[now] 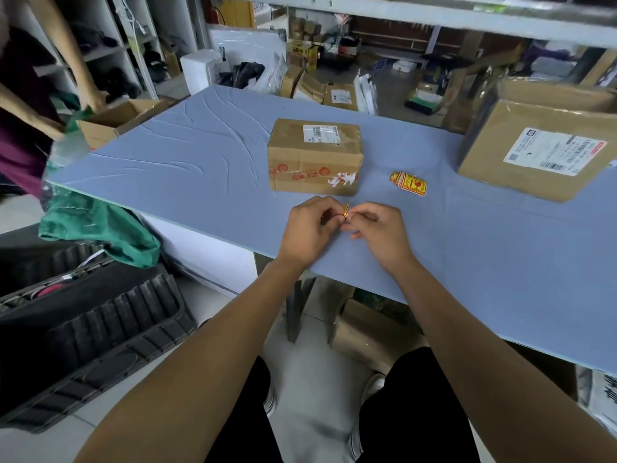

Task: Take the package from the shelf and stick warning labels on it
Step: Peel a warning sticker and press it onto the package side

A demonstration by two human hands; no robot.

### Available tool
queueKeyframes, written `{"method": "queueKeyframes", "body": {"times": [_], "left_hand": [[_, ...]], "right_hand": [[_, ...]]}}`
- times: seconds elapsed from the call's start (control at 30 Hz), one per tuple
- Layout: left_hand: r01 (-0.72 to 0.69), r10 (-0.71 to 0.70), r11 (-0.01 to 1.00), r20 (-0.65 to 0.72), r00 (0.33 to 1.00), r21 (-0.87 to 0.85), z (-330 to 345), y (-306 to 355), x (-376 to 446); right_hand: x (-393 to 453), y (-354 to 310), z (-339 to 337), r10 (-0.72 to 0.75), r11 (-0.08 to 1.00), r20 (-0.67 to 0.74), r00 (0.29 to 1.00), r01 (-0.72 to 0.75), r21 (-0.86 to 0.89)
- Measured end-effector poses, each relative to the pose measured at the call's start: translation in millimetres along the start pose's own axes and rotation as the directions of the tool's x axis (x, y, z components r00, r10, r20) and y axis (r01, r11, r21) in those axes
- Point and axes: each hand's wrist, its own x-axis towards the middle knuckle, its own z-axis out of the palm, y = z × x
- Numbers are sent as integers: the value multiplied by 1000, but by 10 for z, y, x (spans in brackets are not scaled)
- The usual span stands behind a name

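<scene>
A small brown cardboard package [314, 157] with a white shipping label on top and red-printed tape on its front stands on the blue table [187, 162]. To its right lies a small stack of yellow and red warning labels [408, 183]. Just in front of the package, my left hand [309, 227] and my right hand [380, 230] pinch one yellow and red warning label [346, 210] between their fingertips, seen edge-on above the table.
A larger cardboard box [537, 152] with a printed label sits at the table's right. Another person [30, 105] stands at the far left over an open carton [117, 120]. A green cloth [100, 225] hangs off the left corner, and black crates [90, 325] lie on the floor.
</scene>
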Motion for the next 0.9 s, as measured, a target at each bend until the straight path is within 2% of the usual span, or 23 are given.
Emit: {"method": "queueKeyframes", "body": {"times": [0.23, 0.4, 0.6, 0.9], "left_hand": [[9, -9, 1000, 1, 1000, -8, -2, 7, -5], [106, -105, 989, 13, 994, -101, -30, 34, -7], [171, -171, 982, 1, 985, -85, -52, 12, 2], [126, -124, 984, 26, 992, -126, -38, 24, -15]], "right_hand": [[-7, -6, 2, -10, 999, -11, 1000, 10, -39], [-25, -24, 26, -33, 997, 8, 999, 33, -65], [-45, -47, 42, -55, 986, 47, 997, 62, -155], [-23, -43, 50, -8, 996, 9, 1000, 9, -83]]}}
